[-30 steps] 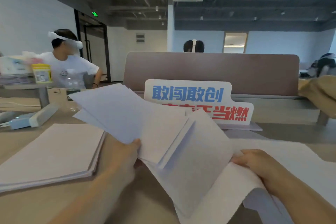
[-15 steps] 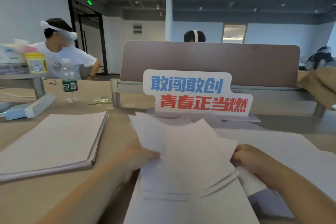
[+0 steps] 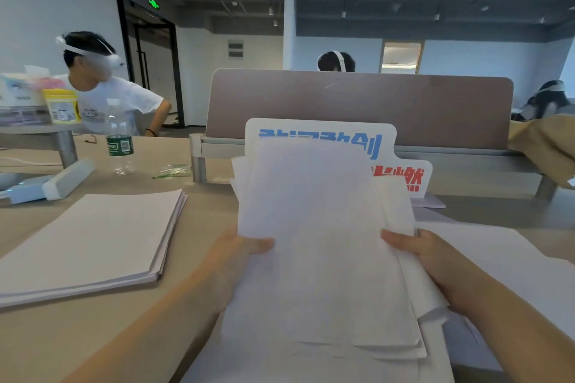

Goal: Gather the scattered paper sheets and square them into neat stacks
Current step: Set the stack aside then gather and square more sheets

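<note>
A loose bundle of white paper sheets (image 3: 320, 227) stands raised in front of me, its edges uneven. My left hand (image 3: 236, 258) grips the bundle's left edge, thumb on the front. On the right edge, my right hand (image 3: 420, 255) holds it the same way. A squared stack of sheets (image 3: 93, 239) lies flat on the table at the left. More loose sheets (image 3: 513, 264) lie on the table at the right, partly under my right arm.
A white sign with blue and red characters (image 3: 401, 171) stands behind the bundle against a brown divider (image 3: 357, 102). A water bottle (image 3: 119, 140), a white device (image 3: 65, 179) and a small green packet (image 3: 172, 171) sit at the left. People sit beyond.
The fanned sheets came down together, then both hands lifted the gathered bundle upright so that it now covers part of the sign.
</note>
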Demonstrator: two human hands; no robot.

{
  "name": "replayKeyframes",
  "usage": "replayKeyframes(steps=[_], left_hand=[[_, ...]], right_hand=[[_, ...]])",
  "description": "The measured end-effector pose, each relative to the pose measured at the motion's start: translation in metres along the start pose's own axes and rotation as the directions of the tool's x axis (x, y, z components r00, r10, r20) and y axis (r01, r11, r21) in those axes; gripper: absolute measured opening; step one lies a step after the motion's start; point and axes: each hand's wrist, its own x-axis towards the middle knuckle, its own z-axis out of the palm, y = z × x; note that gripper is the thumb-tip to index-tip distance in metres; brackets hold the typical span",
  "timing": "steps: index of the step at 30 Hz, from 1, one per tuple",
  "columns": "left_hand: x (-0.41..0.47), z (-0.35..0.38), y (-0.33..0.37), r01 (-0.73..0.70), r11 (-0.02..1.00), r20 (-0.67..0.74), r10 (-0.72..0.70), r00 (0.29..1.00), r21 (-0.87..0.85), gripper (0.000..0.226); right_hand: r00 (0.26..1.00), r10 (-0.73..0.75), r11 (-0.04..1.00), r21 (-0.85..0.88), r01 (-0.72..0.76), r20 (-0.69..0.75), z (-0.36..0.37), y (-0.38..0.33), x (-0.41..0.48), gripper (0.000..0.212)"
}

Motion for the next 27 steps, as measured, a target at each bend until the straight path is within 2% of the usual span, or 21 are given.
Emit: replayKeyframes(steps=[2, 4, 7, 10, 12, 14, 15, 17, 20, 22, 24, 26, 27], left_hand=[[0.000, -0.001, 0.002, -0.043, 0.999, 0.027, 0.044, 0.999, -0.030, 0.034], [-0.001, -0.002, 0.005, -0.060, 0.998, -0.010, 0.060, 0.998, 0.001, 0.026], [0.003, -0.008, 0.005, 0.015, 1.000, -0.082, -0.013, 0.997, 0.019, 0.022], [0.007, -0.011, 0.001, 0.122, 0.992, -0.123, -0.118, 0.985, 0.027, 0.009], [0.006, -0.009, 0.001, 0.194, 0.981, -0.122, -0.190, 0.974, 0.028, 0.008], [0.006, -0.007, 0.001, 0.242, 0.968, -0.076, -0.237, 0.969, 0.071, 0.017], [0.007, -0.007, -0.001, 0.243, 0.962, -0.057, -0.238, 0.970, 0.122, 0.017], [0.009, -0.008, -0.005, 0.231, 0.944, -0.080, -0.218, 0.973, 0.237, 0.018], [0.014, -0.010, -0.010, 0.226, 0.926, -0.133, -0.194, 0.972, 0.301, 0.022], [0.015, -0.011, -0.009, 0.204, 0.929, -0.175, -0.155, 0.972, 0.310, 0.003], [0.015, -0.011, -0.005, 0.173, 0.959, -0.227, -0.122, 0.966, 0.223, 0.009], [0.016, -0.013, -0.003, 0.148, 0.980, -0.265, -0.109, 0.958, 0.133, 0.004], [0.018, -0.015, -0.004, 0.145, 0.986, -0.279, -0.117, 0.953, 0.082, 0.011]], right_hand=[[0.994, -0.087, 0.996, -0.004, 0.087, -0.061, 0.002, -0.006, -0.001, 0.015], [0.986, -0.093, 0.996, -0.011, 0.092, -0.140, -0.001, -0.008, 0.002, 0.015], [0.979, 0.040, 0.997, 0.071, -0.026, -0.198, -0.012, 0.000, 0.010, 0.022], [0.969, 0.117, 0.987, -0.080, -0.138, -0.218, -0.019, 0.011, 0.012, 0.018], [0.962, 0.002, 0.929, -0.356, -0.103, -0.274, -0.016, 0.018, 0.012, 0.011], [0.941, -0.175, 0.811, -0.585, -0.029, -0.289, -0.006, 0.021, 0.012, 0.014], [0.935, -0.226, 0.787, -0.617, 0.012, -0.271, 0.000, 0.022, 0.012, 0.015], [0.932, -0.257, 0.814, -0.578, 0.066, -0.255, 0.009, 0.024, 0.012, 0.015], [0.909, -0.231, 0.878, -0.478, 0.040, -0.348, 0.007, 0.028, 0.014, 0.016], [0.882, -0.217, 0.885, -0.465, -0.003, -0.418, 0.003, 0.027, 0.014, 0.017], [0.836, -0.266, 0.883, -0.470, 0.010, -0.480, -0.001, 0.021, 0.012, 0.016], [0.737, -0.368, 0.861, -0.507, 0.040, -0.567, -0.006, 0.012, 0.009, 0.015], [0.677, -0.409, 0.857, -0.513, 0.054, -0.612, -0.010, 0.007, 0.007, 0.016]])
